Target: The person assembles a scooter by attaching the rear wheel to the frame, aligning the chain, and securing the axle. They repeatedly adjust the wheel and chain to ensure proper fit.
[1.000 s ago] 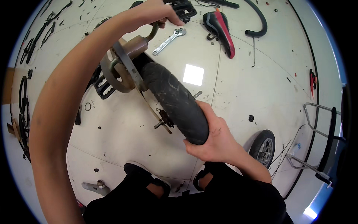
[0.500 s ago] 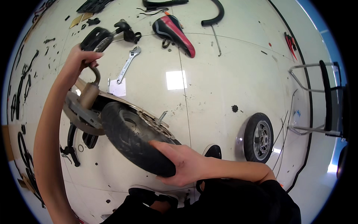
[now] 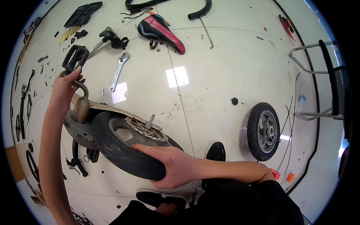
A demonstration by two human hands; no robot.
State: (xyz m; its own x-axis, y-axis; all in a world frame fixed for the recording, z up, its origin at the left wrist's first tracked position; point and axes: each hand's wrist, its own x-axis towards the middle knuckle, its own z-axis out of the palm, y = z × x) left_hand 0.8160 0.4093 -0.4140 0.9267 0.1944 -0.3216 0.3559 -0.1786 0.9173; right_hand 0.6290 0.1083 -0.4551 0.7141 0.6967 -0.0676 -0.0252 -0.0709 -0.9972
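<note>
My left hand [image 3: 67,84] is closed around a bent crank arm [image 3: 83,90] just below its black pedal [image 3: 76,57]. The crank enters a brownish metal tube on a grey-brown bicycle frame part [image 3: 77,131]. Within that frame sits a small wheel with a black tyre [image 3: 120,157], tilted above the floor. A perforated brake disc [image 3: 144,129] lies on the wheel's upper side, with an axle bolt [image 3: 150,120] sticking up from its centre. Thumb above and fingers underneath, my right hand [image 3: 174,167] grips the tyre's near right edge; those fingertips are hidden.
An adjustable wrench [image 3: 119,71] and a red-black saddle [image 3: 161,33] lie beyond the frame. Another small wheel [image 3: 263,131] stands to the right, near cables and a metal-legged chair [image 3: 328,78]. My shoes [image 3: 215,151] are close below. Loose parts, including a brake lever [image 3: 77,165], cover the left.
The crank and pedal have swung left and nearer with my left hand. My right hand keeps its hold on the tyre. The whole view has also shifted slightly.
</note>
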